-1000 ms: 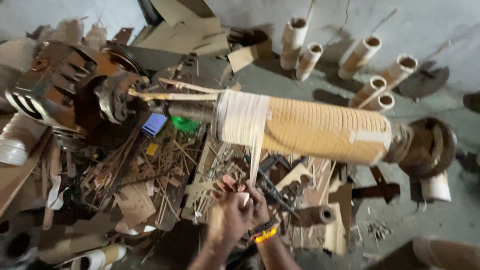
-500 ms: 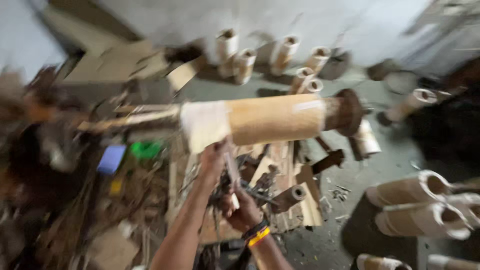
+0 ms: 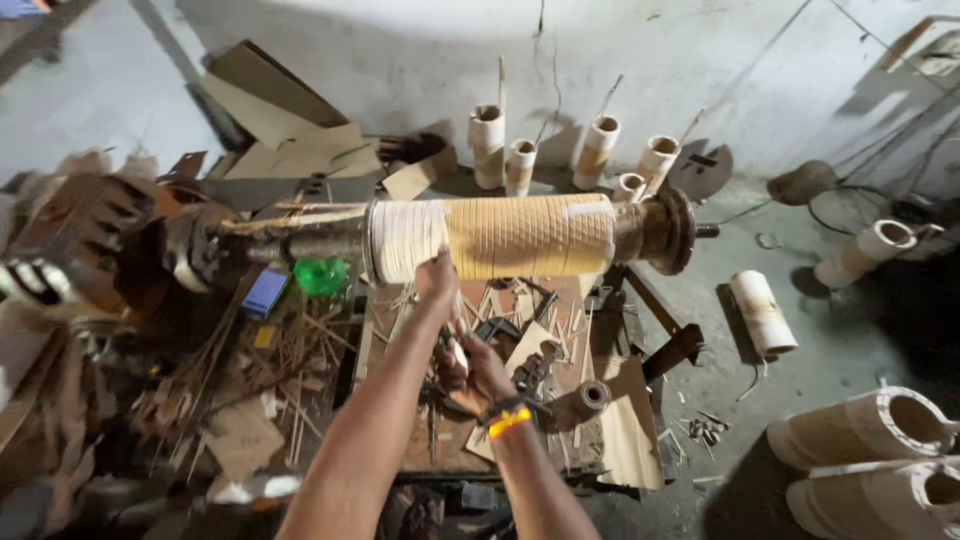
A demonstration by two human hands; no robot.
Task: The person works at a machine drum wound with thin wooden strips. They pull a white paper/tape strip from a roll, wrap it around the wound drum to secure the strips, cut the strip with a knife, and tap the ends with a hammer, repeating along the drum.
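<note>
A: Starting at the far left, there's a blurred heap of scrap (image 3: 90,300) and thin wooden slivers on the bench, then a small blue block (image 3: 265,292) and a green plastic thing (image 3: 321,277) just under the shaft (image 3: 300,238).

B: And the shaft runs straight into the big one, the wound coil (image 3: 495,237), lying level across the middle of the view above the cluttered workbench (image 3: 560,330).

A: White tape band (image 3: 410,240) at its left end, tan criss-cross wrapping over the rest, rusty flange (image 3: 668,230) at the right end.

B: Look at the left hand (image 3: 437,278). It's up against the underside of the coil, right where white meets tan. Fingers curled in and pressed to the wrapping.

A: Is it pinching anything?

B: Can't tell from here, the back of the hand covers the fingertips.

A: Right hand (image 3: 472,375) sits lower and nearer the body, well below the coil, orange and yellow wristband (image 3: 508,420) on the wrist. Fingers folded around something small and pale; what it is, I can't make out.

B: Moving right: a small roll (image 3: 592,396) on the bench beside that hand.

A: Behind the coil, cardboard tubes (image 3: 520,165) stand against the wall. On the floor at right, one pale cylinder (image 3: 762,312) lies alone, with larger drums (image 3: 870,430) in the corner.
</note>
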